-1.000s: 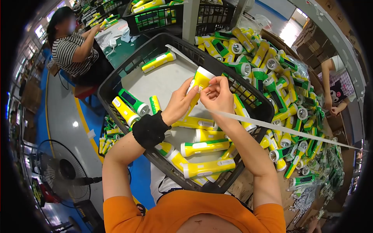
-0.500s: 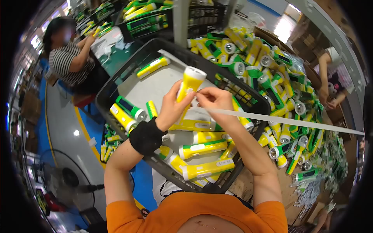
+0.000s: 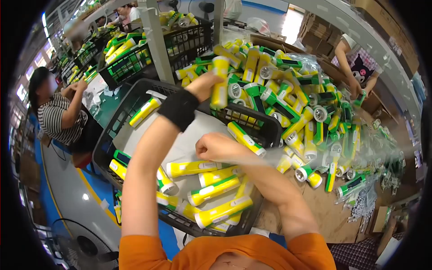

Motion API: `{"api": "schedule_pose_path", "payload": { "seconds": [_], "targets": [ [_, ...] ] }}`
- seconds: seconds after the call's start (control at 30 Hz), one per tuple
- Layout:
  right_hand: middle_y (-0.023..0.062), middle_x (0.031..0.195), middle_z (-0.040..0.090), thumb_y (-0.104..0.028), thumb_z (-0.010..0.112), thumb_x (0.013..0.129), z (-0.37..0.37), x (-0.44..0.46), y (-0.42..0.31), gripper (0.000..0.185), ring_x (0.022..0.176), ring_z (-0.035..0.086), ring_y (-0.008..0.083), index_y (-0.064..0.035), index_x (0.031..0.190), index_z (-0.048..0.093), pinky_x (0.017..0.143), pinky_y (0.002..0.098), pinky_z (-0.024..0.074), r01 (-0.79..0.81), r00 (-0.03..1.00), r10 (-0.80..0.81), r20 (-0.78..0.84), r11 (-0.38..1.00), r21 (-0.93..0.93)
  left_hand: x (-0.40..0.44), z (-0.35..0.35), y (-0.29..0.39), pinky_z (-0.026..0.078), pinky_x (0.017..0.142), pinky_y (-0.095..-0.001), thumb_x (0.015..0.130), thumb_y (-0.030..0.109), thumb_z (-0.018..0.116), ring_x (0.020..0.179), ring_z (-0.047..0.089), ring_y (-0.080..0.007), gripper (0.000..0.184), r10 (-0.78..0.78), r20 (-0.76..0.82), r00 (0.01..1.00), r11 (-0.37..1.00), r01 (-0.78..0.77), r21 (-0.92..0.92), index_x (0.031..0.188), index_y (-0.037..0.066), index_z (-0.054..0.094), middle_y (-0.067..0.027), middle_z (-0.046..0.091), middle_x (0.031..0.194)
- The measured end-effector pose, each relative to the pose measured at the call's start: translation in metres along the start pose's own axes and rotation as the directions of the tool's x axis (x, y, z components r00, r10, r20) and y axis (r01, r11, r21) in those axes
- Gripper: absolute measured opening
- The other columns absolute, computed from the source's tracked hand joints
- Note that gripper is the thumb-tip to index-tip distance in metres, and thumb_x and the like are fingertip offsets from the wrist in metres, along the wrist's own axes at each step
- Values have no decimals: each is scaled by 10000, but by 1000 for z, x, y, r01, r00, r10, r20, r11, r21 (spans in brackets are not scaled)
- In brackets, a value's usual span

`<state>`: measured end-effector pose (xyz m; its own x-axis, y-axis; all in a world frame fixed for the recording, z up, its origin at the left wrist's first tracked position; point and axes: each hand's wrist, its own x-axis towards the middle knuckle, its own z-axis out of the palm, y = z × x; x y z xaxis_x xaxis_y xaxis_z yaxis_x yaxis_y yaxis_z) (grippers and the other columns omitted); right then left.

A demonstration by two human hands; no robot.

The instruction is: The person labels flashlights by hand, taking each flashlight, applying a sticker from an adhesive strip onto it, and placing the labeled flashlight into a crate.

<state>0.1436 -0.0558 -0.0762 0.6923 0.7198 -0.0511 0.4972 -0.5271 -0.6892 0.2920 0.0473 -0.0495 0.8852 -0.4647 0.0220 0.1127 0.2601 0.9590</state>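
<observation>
My left hand (image 3: pixel 204 86) is closed around a yellow and white flashlight (image 3: pixel 220 81), held upright over the far rim of the black crate (image 3: pixel 148 85), in front of the flashlight pile. My right hand (image 3: pixel 217 146) hovers above the crate with its fingers curled in. A blurred pale strip (image 3: pixel 324 156) runs from that hand toward the right edge; the grip on it is mostly hidden. Below lie several yellow and green flashlights, among them one near my right hand (image 3: pixel 191 168) and another at the crate's near side (image 3: pixel 224 211). A white sheet (image 3: pixel 180 135) lines the crate.
A large heap of flashlights (image 3: pixel 292 94) covers the cardboard-topped surface (image 3: pixel 310 211) to the right. More crates (image 3: pixel 121 67) stand behind a grey post (image 3: pixel 155 40). A person in stripes (image 3: pixel 63 117) sits left; another person's hands (image 3: pixel 357 90) work at the far right. A fan (image 3: pixel 85 245) stands lower left.
My left hand has carried the flashlight away from my right hand, up and over the crate's far rim. My right hand has moved down with its fingers curled, and the view has shifted.
</observation>
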Motion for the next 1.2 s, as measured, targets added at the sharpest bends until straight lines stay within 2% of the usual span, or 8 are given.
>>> {"api": "schedule_pose_path", "payload": {
  "seconds": [0.07,0.13,0.17,0.27,0.33,0.43,0.67,1.2],
  "targets": [
    [87,757,667,-151,658,670,-3,-1,2,99,727,638,252,-85,739,681,691,363,496,15,996,-14,91,1000,-8,52,9,-14,464,735,-343,819,68,545,785,561,-205,267,91,67,994,974,-103,200,1082,54,500,-52,571,881],
    [80,804,669,-168,667,670,-2,-3,1,113,774,637,245,-85,745,678,710,358,494,10,997,-5,83,998,-64,57,29,1,458,732,-338,815,28,538,810,560,-207,226,365,407,837,-116,-393,912,1041,42,545,-47,578,847],
    [87,784,659,-178,657,686,0,-3,2,126,756,633,247,-76,758,670,693,352,491,-9,998,15,66,996,-90,100,25,-24,461,753,-337,815,27,546,855,568,-209,233,495,336,801,255,-504,825,1047,25,563,-64,590,875],
    [112,793,639,-186,639,698,7,-3,12,154,764,619,259,-63,788,653,688,351,485,57,998,-59,-17,996,-74,58,30,8,471,811,-300,825,54,573,981,572,-205,300,450,412,793,-139,-393,909,1117,-14,572,-93,596,1026],
    [127,747,643,-170,626,700,3,1,9,145,708,620,270,-64,791,665,663,348,482,59,998,-58,12,993,-103,51,-9,-8,468,852,-286,832,83,592,1041,553,-185,296,397,56,916,846,-389,365,1105,-31,580,-69,583,1085],
    [124,731,653,-180,655,709,-2,0,-8,156,673,635,252,-44,784,669,641,329,492,-5,1000,5,0,1000,-30,-60,-37,38,505,752,-251,836,123,609,898,601,-126,275,114,9,993,928,-110,355,1065,-27,590,-104,601,996],
    [72,683,639,-119,674,732,25,20,-3,132,611,592,122,-7,798,653,585,260,468,14,997,-21,72,996,88,-194,-226,-3,479,783,-412,761,133,577,895,606,-350,304,294,-531,795,-149,587,796,1050,40,587,-188,620,996],
    [89,743,596,-41,623,747,36,20,-24,192,659,582,197,-68,935,655,626,299,480,218,964,-208,-167,975,45,-155,-216,-70,499,700,-400,809,104,536,842,618,-292,192,440,-535,722,-44,612,790,996,64,535,-174,617,896]
  ]
}}
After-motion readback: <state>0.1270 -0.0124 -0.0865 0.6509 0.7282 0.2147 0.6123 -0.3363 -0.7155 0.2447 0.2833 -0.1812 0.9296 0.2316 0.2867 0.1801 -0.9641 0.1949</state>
